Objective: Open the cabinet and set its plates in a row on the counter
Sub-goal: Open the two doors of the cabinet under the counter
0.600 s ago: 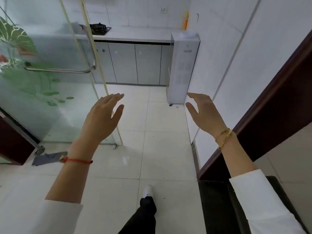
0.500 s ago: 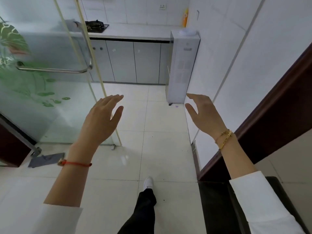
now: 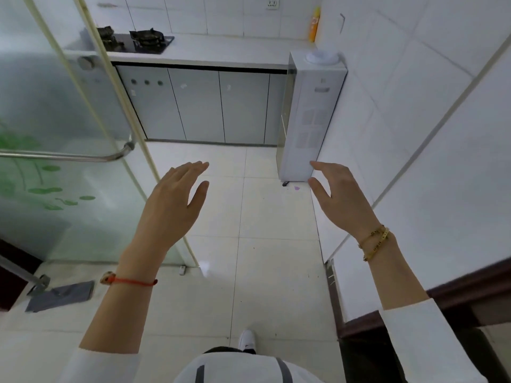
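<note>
A grey cabinet [image 3: 199, 106] with several shut doors runs along the far wall under a pale counter [image 3: 229, 51]. No plates are visible. My left hand [image 3: 174, 200] and my right hand [image 3: 337, 197] hover in front of me at waist height, well short of the cabinet. Both hands are flat with the fingers apart and hold nothing.
A glass door [image 3: 63, 150] with green leaf print and a steel bar handle stands open on the left. A black gas hob [image 3: 138, 40] sits on the counter, an orange bottle [image 3: 314, 24] in its corner. A white water dispenser [image 3: 309, 117] stands against the right wall.
The view has advanced through the doorway toward the cabinet, which now looks nearer and larger. Both hands stay raised and empty in the same pose.
</note>
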`<state>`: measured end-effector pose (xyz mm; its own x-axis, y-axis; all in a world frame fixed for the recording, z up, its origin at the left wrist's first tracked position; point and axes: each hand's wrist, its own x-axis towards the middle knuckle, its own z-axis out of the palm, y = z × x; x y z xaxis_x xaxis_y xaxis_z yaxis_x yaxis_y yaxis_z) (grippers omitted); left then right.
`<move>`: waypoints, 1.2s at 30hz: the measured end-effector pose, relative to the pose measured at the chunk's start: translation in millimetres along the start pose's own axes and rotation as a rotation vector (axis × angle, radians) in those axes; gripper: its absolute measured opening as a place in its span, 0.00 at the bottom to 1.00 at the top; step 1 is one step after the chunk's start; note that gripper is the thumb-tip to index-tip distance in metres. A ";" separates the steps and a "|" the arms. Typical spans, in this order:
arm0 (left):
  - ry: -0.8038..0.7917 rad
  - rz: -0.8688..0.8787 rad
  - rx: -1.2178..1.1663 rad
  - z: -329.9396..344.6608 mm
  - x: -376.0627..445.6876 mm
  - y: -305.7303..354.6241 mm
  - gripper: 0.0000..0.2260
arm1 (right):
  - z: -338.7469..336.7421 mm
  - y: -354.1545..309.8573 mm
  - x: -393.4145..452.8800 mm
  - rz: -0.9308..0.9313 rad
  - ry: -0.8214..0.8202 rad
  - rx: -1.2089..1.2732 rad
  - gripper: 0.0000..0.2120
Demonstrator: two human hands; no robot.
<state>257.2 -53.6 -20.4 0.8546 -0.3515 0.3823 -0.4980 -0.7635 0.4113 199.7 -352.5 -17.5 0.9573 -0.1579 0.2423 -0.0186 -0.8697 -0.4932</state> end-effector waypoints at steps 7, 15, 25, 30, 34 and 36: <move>-0.071 -0.018 -0.020 36.2 87.9 -24.7 0.17 | 20.8 24.3 81.3 0.041 -0.018 0.031 0.20; -0.059 -0.058 -0.018 87.3 196.8 -54.1 0.17 | 55.1 65.7 198.9 0.043 -0.051 0.071 0.20; 0.047 -0.139 0.019 134.9 378.5 -86.0 0.17 | 65.9 110.6 421.6 -0.090 -0.093 0.075 0.20; 0.073 -0.219 0.051 151.0 446.1 -109.7 0.17 | 81.4 124.1 521.4 -0.157 -0.143 0.067 0.20; 0.082 -0.303 0.073 159.9 483.5 -133.8 0.17 | 102.8 130.6 582.6 -0.197 -0.182 0.080 0.20; 0.081 -0.329 0.085 165.6 502.7 -148.2 0.17 | 116.5 133.0 612.3 -0.202 -0.205 0.091 0.21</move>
<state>785.0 -206.8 -26.2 0.9511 -0.0378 0.3067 -0.1811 -0.8725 0.4538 817.0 -510.4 -32.1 0.9775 0.1193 0.1739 0.1947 -0.8272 -0.5271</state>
